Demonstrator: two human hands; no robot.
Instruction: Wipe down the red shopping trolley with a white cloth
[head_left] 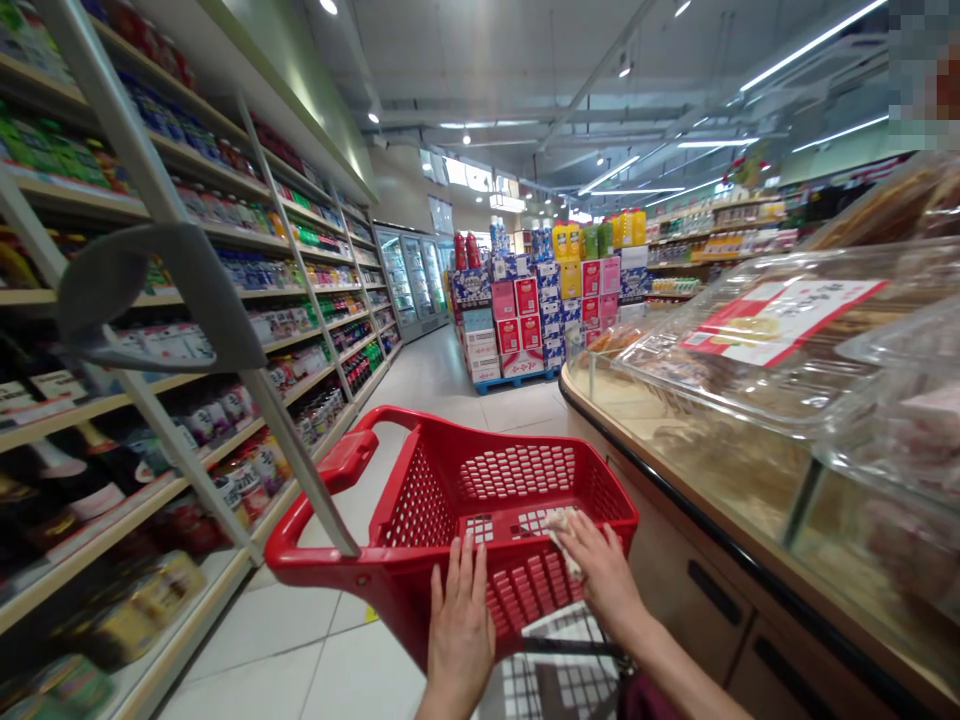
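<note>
One long counter [739, 530] with a smooth black edge stands close beside the red cart [420, 575]; a sideways shove could make them bump. The cart looks like hard plastic, dotted with little holes. The left hand [461, 630] is flat against its near side, fingers straight, holding nothing. The right hand [602, 572], loosely curled, has a soft, crumpled white cloth [561, 524] at the rim; too loose, it could drop.

The cart basket [525, 600] was red, its walls patterned with rows of holes; the cloth [556, 520] was off-white. The floor [270, 650] was whitish, the pallet [517, 383] blue, and the cartons [508, 335] red, pink, yellow and patterned blue-and-white. The bench [675, 570] was tan, edged black.
</note>
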